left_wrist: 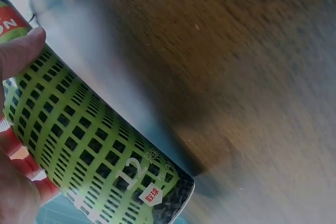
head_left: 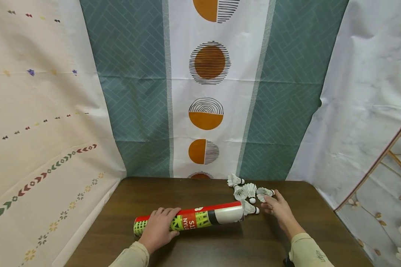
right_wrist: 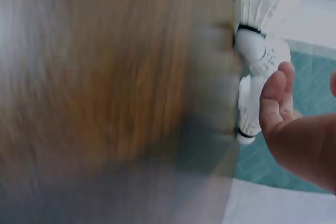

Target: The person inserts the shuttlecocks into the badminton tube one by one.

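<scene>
Holding a red, green and white printed cylindrical tube (head_left: 195, 218) at a dark brown wooden table (head_left: 187, 193)

The left hand (head_left: 158, 228) grips the tube around its left half, fingers over the top and thumb on the near side. The tube lies crosswise before the person, its white-banded end pointing right. A white shuttlecock with a rounded base (head_left: 251, 208) sits right at that end; whether its skirt is inside or behind cannot be told. The right hand (head_left: 281, 213), fingers loosely bent, is beside a white, flared shuttlecock (head_left: 264, 193); contact is unclear. Three more white, skirted shuttlecocks (head_left: 250, 191) cluster to its left, near the table's back edge. Behind hangs a teal and white fabric curtain with orange circles (head_left: 133, 104).
</scene>
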The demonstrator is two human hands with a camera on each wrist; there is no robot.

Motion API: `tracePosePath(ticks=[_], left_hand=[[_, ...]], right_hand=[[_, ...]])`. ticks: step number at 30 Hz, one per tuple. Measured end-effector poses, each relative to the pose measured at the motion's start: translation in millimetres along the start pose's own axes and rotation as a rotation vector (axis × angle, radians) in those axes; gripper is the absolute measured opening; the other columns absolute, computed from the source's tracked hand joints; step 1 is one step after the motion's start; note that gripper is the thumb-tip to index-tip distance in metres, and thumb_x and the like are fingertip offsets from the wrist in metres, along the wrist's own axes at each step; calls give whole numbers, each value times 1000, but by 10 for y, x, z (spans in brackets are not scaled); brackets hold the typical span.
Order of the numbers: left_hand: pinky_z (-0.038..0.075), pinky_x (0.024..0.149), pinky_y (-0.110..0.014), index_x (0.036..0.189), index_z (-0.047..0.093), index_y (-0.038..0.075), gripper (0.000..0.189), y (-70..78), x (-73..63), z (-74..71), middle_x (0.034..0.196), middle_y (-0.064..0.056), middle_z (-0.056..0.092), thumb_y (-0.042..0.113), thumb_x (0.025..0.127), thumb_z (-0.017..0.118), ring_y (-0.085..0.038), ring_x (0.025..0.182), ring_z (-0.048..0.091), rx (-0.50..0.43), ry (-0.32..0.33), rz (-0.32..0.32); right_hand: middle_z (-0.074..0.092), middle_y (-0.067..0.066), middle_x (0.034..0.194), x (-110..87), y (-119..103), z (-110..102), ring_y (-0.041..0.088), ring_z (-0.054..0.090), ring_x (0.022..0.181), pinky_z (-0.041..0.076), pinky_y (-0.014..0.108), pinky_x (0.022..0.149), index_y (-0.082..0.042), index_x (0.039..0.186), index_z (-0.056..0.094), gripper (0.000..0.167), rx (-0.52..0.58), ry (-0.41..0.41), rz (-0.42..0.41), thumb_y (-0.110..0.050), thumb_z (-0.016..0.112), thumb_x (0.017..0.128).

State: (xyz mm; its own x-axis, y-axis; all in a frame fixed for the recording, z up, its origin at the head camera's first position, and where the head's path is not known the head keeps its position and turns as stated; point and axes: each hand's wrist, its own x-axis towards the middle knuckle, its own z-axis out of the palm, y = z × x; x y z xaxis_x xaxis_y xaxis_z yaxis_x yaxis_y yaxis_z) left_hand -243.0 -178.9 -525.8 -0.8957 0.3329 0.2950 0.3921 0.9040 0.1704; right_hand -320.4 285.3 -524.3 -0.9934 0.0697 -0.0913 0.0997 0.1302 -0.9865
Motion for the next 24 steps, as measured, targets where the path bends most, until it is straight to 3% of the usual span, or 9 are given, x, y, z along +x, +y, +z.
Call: tracePosePath(ticks=[3, 5, 8, 10, 12, 17, 21, 24], left_hand=[[52, 103, -60, 145, 62, 17, 83, -14, -4, -4, 128, -6, 74, 41, 75, 98, -32, 115, 65, 2, 1, -9], [52, 104, -60, 145, 62, 17, 83, -29, -6, -9, 128, -6, 74, 42, 74, 98, -32, 115, 65, 7, -1, -16], [52, 104, -60, 145, 62, 16, 83, -54, -6, -13, 128, -6, 74, 41, 74, 99, -32, 115, 65, 13, -4, -21], [52, 104, -59, 145, 62, 17, 83, -67, -5, -13, 129, -6, 74, 42, 74, 98, -32, 115, 65, 19, -5, -15], [52, 104, -59, 145, 62, 17, 83, -74, -3, -8, 128, -5, 74, 42, 74, 98, -31, 115, 65, 22, -3, -8], [53, 104, -60, 145, 62, 17, 82, -70, -13, 10, 128, -5, 74, 42, 75, 98, -31, 114, 65, 23, -7, 3], [53, 103, -60, 145, 62, 17, 82, -62, -23, 31, 128, -5, 74, 43, 76, 97, -31, 114, 65, 17, -12, 7], [53, 103, -59, 144, 62, 17, 82, -65, -23, 39, 128, -5, 74, 43, 75, 97, -30, 114, 66, 25, -10, 7]], right_hand=[[32, 37, 167, 50, -18, -125, -2, 70, 87, 58, 21, 79, 0, 167, -17, 90, -26, 41, 19, -29, 50, 115], [28, 38, 168, 85, -49, -211, 2, 71, 90, 58, 22, 80, 0, 166, -19, 92, -62, 76, 32, -33, 49, 114], [22, 38, 170, 145, -92, -309, 25, 71, 118, 57, 35, 100, 0, 167, -17, 92, -131, 115, 41, -37, 48, 114], [28, 39, 168, 190, -96, -348, 43, 59, 137, 50, 50, 113, 1, 169, -10, 89, -212, 145, 29, -36, 49, 113], [37, 39, 163, 238, -72, -372, 53, 45, 147, 41, 60, 120, 3, 169, -1, 87, -315, 172, 2, -32, 53, 111], [62, 33, 143, 353, 36, -399, 59, 49, 139, 42, 68, 114, 5, 167, 16, 82, -568, 259, -49, -26, 61, 106], [63, 31, 143, 400, 70, -391, 62, 53, 132, 48, 70, 101, 0, 166, 24, 75, -644, 325, -28, -22, 60, 104], [64, 30, 141, 410, 70, -396, 62, 56, 128, 50, 70, 95, -2, 165, 30, 71, -632, 379, -12, -18, 57, 101]])
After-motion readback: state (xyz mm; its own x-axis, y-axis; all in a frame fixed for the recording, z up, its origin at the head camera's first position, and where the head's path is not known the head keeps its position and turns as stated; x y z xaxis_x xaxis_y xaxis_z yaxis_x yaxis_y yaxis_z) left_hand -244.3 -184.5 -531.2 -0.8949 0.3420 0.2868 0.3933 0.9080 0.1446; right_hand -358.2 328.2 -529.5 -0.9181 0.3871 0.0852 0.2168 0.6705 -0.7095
